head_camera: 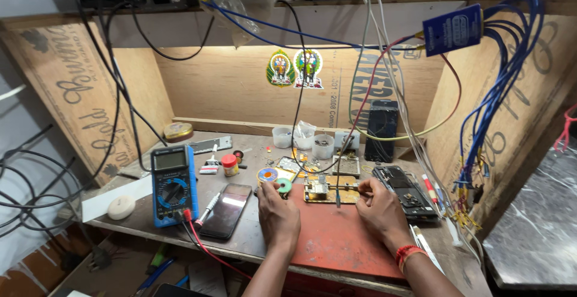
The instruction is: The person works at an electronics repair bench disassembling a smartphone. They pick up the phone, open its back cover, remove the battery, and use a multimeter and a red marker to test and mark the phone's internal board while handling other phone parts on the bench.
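Plywood-walled bench, red mat. Brass board holder lies crosswise just beyond both hands; left hand fingers curled at its left end, right hand fingers pinching right end, equally near.

Both hands, left hand and right hand, rest beside a brass jig.

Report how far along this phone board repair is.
Done: an opened phone lies with its back off, its insides bare, right of the hands. In hand: the left hand and right hand flank a gold holder gripping a small board on the red mat. Left: the phone is not yet closed; the multimeter lies untouched beside a second phone.
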### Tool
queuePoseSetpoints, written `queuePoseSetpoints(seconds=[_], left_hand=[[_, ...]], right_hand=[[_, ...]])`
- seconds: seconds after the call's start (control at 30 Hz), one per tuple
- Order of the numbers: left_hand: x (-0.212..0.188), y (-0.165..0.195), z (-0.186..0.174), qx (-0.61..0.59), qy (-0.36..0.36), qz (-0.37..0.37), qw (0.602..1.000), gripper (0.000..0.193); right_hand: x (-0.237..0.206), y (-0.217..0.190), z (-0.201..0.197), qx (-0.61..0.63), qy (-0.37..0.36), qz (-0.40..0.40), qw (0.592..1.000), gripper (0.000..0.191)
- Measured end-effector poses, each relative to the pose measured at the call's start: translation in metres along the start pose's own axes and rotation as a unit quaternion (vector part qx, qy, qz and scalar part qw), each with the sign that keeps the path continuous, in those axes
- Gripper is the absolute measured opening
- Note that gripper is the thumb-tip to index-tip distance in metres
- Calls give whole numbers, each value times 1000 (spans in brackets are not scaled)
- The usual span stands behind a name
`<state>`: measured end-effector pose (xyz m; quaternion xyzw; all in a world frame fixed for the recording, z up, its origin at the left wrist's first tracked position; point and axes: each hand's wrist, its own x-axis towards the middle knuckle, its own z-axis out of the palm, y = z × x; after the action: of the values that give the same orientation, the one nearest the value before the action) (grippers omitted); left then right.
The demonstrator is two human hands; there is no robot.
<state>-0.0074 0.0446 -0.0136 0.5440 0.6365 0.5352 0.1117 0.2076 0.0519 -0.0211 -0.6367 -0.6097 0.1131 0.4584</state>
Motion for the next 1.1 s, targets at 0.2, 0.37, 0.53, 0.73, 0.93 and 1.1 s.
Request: queuePoseSetpoints(seconds=[0.2, 0.37, 0.53, 0.73, 0.93, 1.1], left_hand=[[29, 0, -12, 196, -19, 62, 978, 74], [66, -13, -15, 272, -108, 142, 946, 71], [86, -18, -13, 268, -242, 101, 927, 73], [91, -15, -15, 267, -255, 90, 925, 71], [88, -14, -17, 307, -234, 81, 919, 65], [97, -20, -20, 348, -215, 64, 910, 63]], right_hand=[[3, 3, 3, -15, -6, 31, 999, 27], [5, 4, 5, -13, 0, 18, 1000, 27], [3, 2, 5, -14, 0, 22, 1000, 28], [5, -2, 7, -14, -2, 23, 1000, 27], [2, -2, 6, -8, 5, 12, 1000, 27], [3, 0, 7, -10, 2, 4, 1000, 26]])
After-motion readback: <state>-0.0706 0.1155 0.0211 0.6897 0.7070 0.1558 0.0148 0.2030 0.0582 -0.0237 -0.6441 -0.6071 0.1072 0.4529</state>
